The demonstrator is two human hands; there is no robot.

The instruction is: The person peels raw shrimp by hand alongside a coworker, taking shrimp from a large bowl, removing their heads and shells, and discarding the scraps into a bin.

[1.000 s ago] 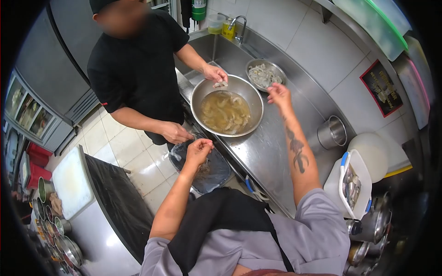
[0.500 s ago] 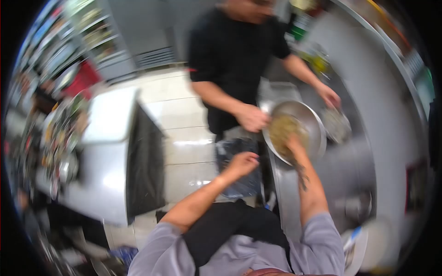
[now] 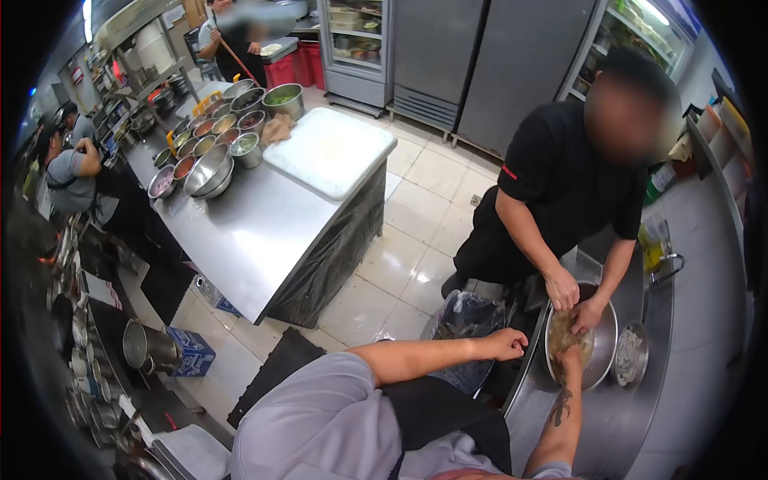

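Note:
My right hand [image 3: 570, 362] reaches into a large metal bowl [image 3: 605, 358] of cloudy liquid with pieces in it; its fingertips are hidden there. Left of the bowl, my left hand [image 3: 507, 344] hovers with curled fingers near a bin lined with clear plastic [image 3: 468, 320]; whether it holds anything is too small to tell. A co-worker in black [image 3: 560, 176] stands across, both hands over the same bowl. A smaller metal bowl [image 3: 631, 354] of greyish pieces sits to its right.
The metal counter [image 3: 524, 416] has a faucet [image 3: 668, 268] at its far end. On the left is a steel table [image 3: 240, 240] with a white cutting board [image 3: 332, 152] and several bowls [image 3: 210, 170]. Other people [image 3: 232, 44] stand farther back. A pot [image 3: 150, 348] is at lower left.
The view has swung left. My right hand has moved from near the smaller bowl into the large one. The co-worker's hands have come together over the large bowl.

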